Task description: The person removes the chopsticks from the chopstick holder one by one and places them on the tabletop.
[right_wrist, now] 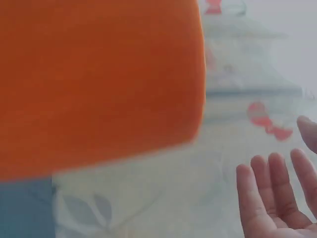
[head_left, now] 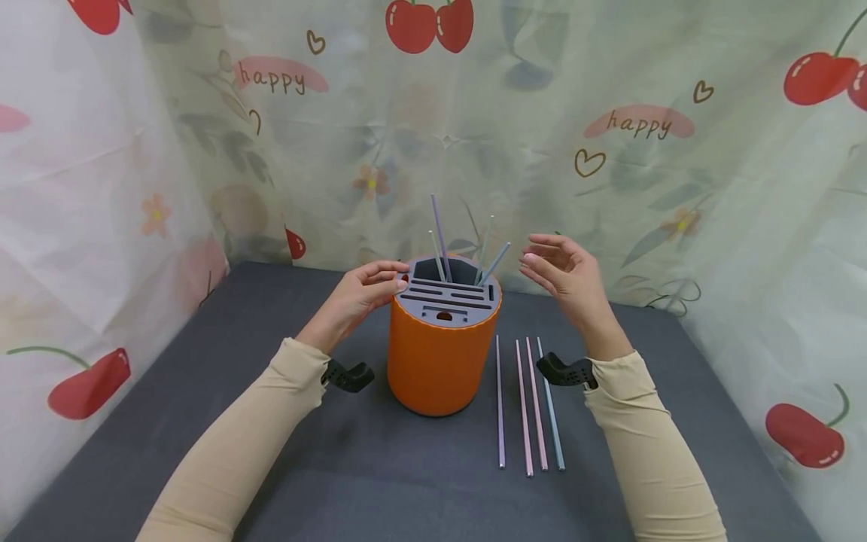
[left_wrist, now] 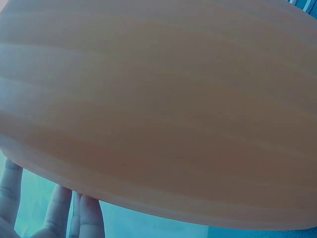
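Note:
An orange cylindrical desk organizer [head_left: 433,369] with a grey slotted top [head_left: 443,297] stands upright on the table. My left hand [head_left: 359,293] rests on its left rim, thumb on the top edge; in the left wrist view its fingers [left_wrist: 59,210] look fairly straight, their tips hidden by the organizer. Several thin straw-like sticks, among them a purple stick [head_left: 439,233] and a blue stick [head_left: 497,262], lean in its back compartment. To the right of the organizer, my right hand [head_left: 565,271] hovers in the air with nothing in it, fingers loosely bent and apart from the sticks.
On the dark grey table [head_left: 339,482], right of the organizer, lie a purple stick [head_left: 500,406], pink sticks [head_left: 524,414] and a blue stick [head_left: 552,414], roughly parallel. A patterned curtain [head_left: 433,135] hangs behind and along both sides.

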`<action>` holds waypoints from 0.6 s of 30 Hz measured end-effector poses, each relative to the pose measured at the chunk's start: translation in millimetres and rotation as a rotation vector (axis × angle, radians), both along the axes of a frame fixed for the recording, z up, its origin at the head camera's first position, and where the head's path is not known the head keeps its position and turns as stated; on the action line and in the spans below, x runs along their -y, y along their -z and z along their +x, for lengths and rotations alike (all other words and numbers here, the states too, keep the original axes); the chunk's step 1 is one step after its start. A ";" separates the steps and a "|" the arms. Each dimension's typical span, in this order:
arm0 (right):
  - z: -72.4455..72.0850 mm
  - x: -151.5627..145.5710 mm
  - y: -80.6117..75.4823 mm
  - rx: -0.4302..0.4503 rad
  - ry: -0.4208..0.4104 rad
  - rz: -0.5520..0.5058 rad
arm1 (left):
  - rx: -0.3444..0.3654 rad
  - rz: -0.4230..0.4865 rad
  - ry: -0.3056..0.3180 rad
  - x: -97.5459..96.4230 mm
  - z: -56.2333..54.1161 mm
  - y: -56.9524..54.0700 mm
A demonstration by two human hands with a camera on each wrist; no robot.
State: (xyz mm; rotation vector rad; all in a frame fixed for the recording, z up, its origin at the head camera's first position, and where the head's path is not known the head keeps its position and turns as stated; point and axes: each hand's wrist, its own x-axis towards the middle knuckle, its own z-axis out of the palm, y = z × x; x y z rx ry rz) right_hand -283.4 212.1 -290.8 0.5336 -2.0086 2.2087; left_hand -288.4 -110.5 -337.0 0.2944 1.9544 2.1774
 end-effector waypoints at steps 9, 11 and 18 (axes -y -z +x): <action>1.8 30.3 5.7 -0.068 0.012 0.105 | -0.006 0.003 -0.011 -0.7 0.3 -0.3; 1.3 32.5 8.1 -0.061 0.007 0.115 | -0.007 0.000 -0.013 -1.1 -0.2 0.1; -0.4 36.0 12.9 -0.037 -0.001 0.117 | -0.002 0.005 -0.019 -1.2 -0.4 -0.1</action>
